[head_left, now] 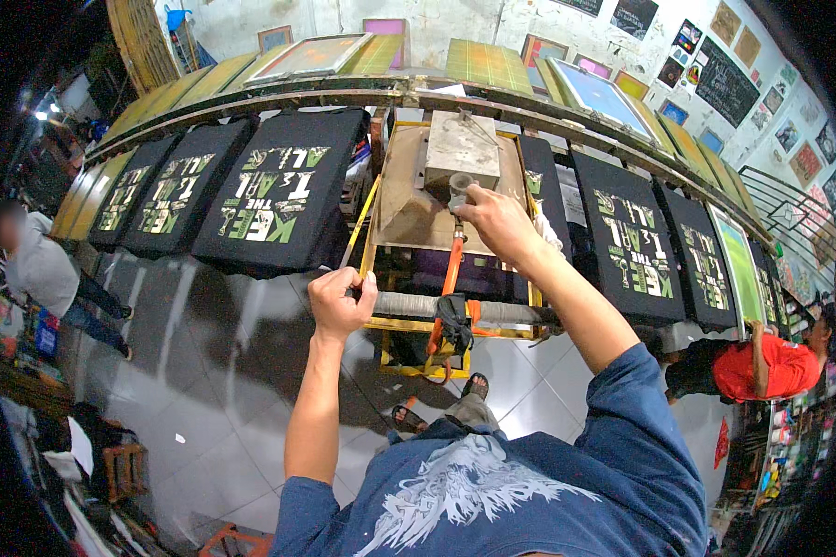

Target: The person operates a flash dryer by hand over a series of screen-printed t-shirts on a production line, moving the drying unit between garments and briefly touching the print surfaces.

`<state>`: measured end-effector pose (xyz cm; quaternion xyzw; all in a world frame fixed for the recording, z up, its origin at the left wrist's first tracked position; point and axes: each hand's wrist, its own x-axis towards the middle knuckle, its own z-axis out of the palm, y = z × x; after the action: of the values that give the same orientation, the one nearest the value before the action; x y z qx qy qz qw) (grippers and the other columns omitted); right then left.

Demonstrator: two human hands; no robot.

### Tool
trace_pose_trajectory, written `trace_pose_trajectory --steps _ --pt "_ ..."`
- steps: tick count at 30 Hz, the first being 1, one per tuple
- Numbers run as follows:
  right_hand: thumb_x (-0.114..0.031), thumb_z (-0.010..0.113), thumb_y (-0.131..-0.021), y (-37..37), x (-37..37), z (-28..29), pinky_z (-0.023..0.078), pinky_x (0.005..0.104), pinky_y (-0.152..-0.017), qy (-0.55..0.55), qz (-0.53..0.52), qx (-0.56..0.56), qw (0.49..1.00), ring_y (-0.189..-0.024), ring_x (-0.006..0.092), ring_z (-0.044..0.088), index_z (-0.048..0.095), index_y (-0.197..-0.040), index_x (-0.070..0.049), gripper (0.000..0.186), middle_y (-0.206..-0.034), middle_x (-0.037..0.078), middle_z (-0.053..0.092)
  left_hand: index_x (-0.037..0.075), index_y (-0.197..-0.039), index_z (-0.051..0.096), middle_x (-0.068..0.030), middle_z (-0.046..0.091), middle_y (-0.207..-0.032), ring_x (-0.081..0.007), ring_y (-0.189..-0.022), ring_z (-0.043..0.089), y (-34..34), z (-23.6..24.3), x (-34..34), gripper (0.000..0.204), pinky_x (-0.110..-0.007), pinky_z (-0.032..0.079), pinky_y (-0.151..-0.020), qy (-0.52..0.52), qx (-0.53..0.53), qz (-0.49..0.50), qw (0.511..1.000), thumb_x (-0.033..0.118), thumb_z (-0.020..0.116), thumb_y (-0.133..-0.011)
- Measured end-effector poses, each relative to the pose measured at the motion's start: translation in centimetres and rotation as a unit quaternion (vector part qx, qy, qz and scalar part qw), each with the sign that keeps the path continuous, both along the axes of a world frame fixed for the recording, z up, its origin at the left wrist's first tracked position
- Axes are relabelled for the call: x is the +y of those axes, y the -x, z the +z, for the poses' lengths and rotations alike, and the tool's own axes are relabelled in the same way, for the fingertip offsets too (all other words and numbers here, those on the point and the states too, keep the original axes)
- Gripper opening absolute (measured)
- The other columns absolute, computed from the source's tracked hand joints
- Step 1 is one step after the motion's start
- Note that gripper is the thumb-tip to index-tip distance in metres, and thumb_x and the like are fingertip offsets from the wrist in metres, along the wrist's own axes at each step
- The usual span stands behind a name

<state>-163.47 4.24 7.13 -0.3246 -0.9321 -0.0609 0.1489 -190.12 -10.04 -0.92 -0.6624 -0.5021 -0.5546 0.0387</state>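
A yellow-framed cart stands in front of me, carrying a boxy grey metal hood on a tan plate. Across its near side runs a grey wrapped handlebar. My left hand is closed around the bar's left end. My right hand reaches over the plate, its fingers closed on a grey round metal fitting at the top of an orange hose. The hose runs down to a black wrapping at the middle of the bar.
Black printed T-shirts lie on slanted boards along a long rack, left and right of the cart. Screen frames lean behind it. A person in red holds a green screen at right; another person in grey stands far left.
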Motion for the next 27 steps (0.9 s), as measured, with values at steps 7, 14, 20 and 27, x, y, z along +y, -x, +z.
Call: trace_pose_trajectory --steps 7,14,20,27 --pt "-0.005 0.06 -0.09 -0.4 0.8 -0.2 0.056 0.0485 -0.083 -0.012 0.035 0.003 0.999 -0.095 0.0358 0.07 0.075 -0.112 -0.01 0.027 -0.104 0.014 0.061 0.005 -0.061 0.049 -0.0118 0.051 -0.056 -0.0301 -0.047 0.053 0.1 -0.4 0.0 0.032 -0.038 0.041 -0.049 -0.003 0.006 0.012 1.0 0.008 0.072 -0.083" --pt "-0.006 0.061 -0.089 -1.3 1.7 -0.3 0.056 0.0474 -0.084 -0.014 0.071 0.011 0.997 -0.096 0.0354 0.069 0.075 -0.112 -0.011 0.027 -0.101 0.013 0.061 0.005 -0.061 0.05 -0.0112 0.053 -0.056 -0.0302 -0.048 0.055 0.2 -0.6 0.0 0.031 -0.038 0.042 -0.049 0.01 0.01 0.022 1.0 0.008 0.072 -0.083" --pt "-0.006 0.06 -0.089 -1.5 2.0 -0.3 0.056 0.0465 -0.083 -0.018 0.082 0.004 0.996 -0.093 0.0349 0.068 0.075 -0.112 -0.011 0.027 -0.099 0.012 0.06 0.005 -0.061 0.051 -0.0106 0.053 -0.056 -0.0298 -0.048 0.054 0.1 -0.4 0.0 0.03 -0.037 0.042 -0.049 0.002 0.01 0.02 1.0 0.008 0.072 -0.083" --pt "-0.011 0.06 -0.09 -1.7 2.6 0.3 0.058 0.0465 -0.084 -0.004 0.11 -0.008 0.994 -0.096 0.0343 0.07 0.076 -0.112 -0.013 0.027 -0.107 0.012 0.063 0.005 -0.061 0.051 -0.0105 0.053 -0.056 -0.0294 -0.048 0.055 0.1 -0.4 -0.1 0.031 -0.037 0.041 -0.049 0.007 0.012 0.027 1.0 0.008 0.072 -0.083"
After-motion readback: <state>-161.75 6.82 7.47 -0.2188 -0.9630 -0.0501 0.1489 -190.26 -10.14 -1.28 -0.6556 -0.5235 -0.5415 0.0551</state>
